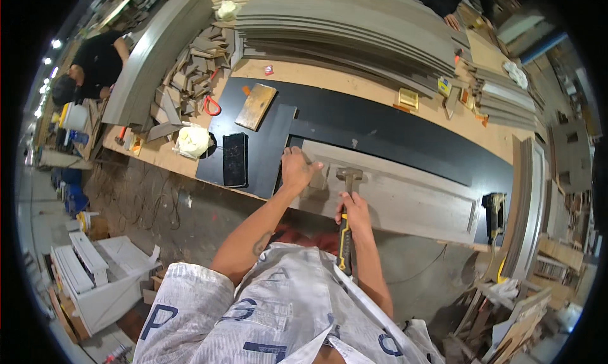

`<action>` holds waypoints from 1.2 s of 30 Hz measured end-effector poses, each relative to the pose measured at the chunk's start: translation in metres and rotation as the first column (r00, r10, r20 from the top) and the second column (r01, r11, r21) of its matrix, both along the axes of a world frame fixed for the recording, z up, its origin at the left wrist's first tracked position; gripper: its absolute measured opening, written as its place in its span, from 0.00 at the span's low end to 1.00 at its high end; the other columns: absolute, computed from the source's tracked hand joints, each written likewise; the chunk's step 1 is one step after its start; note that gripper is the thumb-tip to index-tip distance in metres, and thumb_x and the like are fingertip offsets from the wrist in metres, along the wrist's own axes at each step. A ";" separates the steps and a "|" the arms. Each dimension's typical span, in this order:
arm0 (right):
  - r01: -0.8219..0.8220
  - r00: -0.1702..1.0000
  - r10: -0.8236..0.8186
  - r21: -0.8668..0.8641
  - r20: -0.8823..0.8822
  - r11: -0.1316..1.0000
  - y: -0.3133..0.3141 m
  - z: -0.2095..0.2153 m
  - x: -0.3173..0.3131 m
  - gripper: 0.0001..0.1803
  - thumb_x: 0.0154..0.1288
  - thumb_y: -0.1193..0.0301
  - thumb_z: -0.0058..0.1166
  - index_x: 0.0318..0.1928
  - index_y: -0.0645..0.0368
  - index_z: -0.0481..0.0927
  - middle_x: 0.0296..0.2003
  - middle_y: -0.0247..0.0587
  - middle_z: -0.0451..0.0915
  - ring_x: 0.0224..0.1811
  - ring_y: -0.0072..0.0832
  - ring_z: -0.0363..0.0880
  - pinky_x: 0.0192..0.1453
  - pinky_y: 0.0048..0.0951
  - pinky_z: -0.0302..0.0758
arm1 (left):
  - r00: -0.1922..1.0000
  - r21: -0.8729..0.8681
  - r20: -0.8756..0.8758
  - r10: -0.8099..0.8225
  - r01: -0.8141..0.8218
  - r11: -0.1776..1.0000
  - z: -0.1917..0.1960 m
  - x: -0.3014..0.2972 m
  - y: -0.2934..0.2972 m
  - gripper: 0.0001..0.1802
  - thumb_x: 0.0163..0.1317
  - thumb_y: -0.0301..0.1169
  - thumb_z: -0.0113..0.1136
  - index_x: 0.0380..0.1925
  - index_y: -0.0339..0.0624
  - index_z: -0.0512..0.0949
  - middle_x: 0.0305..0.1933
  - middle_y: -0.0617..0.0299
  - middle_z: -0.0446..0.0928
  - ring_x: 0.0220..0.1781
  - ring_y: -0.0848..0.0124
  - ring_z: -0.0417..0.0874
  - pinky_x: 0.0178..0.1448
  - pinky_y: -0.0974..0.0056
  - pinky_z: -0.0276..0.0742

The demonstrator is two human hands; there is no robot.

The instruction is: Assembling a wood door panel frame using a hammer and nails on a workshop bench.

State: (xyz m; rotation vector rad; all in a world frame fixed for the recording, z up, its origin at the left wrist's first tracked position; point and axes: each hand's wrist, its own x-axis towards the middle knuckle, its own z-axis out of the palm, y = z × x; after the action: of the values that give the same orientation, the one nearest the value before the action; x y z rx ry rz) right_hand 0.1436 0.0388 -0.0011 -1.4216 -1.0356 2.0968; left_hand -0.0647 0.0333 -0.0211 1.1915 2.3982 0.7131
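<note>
A grey framed cabinet door panel [405,187] lies along the near edge of the bench. At its left end, my left hand [300,171] grips the frame, fingers curled at the edge and thumb stretched to the right. A small grey wood block [318,176] sits beside that thumb; whether the hand touches it I cannot tell. My right hand [356,213] is wrapped round the upper part of a hammer [344,244] with a black and yellow handle. The hammer's metal head is over the panel, a little right of my left hand; contact with the panel is unclear.
On the dark board [380,130] lie a black phone-like slab [235,160] and a worn yellowish block [256,106]. A nail gun [494,217] stands at the right. Wood offcuts [193,66] and stacked grey boards [342,22] fill the back. Co-workers [95,63] are at the far sides.
</note>
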 end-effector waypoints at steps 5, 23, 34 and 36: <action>0.029 1.000 -0.029 0.037 0.000 0.999 -0.020 0.005 -0.027 0.14 0.77 0.64 0.44 0.42 0.64 0.73 0.20 0.36 0.72 0.16 0.26 0.72 0.20 0.28 0.69 | 0.998 0.070 -0.051 -0.042 0.046 0.997 -0.014 -0.010 -0.001 0.37 0.43 0.45 0.79 0.38 0.21 0.73 0.41 0.38 0.76 0.50 0.43 0.76 0.55 0.47 0.72; 0.056 0.977 -0.092 0.189 0.191 0.980 -0.019 0.001 -0.041 0.16 0.77 0.62 0.42 0.38 0.62 0.72 0.19 0.36 0.73 0.15 0.25 0.73 0.18 0.28 0.70 | 0.996 -0.081 0.081 0.041 -0.034 0.996 -0.002 -0.006 0.000 0.38 0.46 0.43 0.78 0.48 0.28 0.70 0.54 0.44 0.72 0.60 0.47 0.73 0.58 0.47 0.75; 0.136 0.974 -0.166 0.191 0.151 0.972 -0.016 -0.001 -0.034 0.16 0.78 0.63 0.41 0.40 0.65 0.71 0.18 0.38 0.74 0.15 0.27 0.74 0.19 0.30 0.70 | 0.995 -0.058 0.078 0.057 -0.053 0.997 0.000 -0.001 0.002 0.38 0.45 0.43 0.78 0.46 0.28 0.70 0.53 0.41 0.72 0.58 0.44 0.73 0.58 0.46 0.74; 0.071 0.984 -0.100 0.187 0.149 0.980 -0.017 -0.003 -0.039 0.16 0.78 0.63 0.41 0.40 0.65 0.72 0.18 0.38 0.74 0.15 0.27 0.74 0.19 0.31 0.71 | 0.998 -0.032 0.048 0.045 -0.044 0.999 -0.001 0.002 0.003 0.37 0.45 0.43 0.78 0.45 0.28 0.70 0.52 0.41 0.72 0.58 0.43 0.73 0.58 0.46 0.74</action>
State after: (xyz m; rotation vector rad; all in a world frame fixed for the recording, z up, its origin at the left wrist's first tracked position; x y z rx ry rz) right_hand 0.1041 0.0215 -0.0040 -1.5307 -1.1717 1.8029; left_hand -0.0625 0.0365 -0.0223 1.0989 2.3934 0.7075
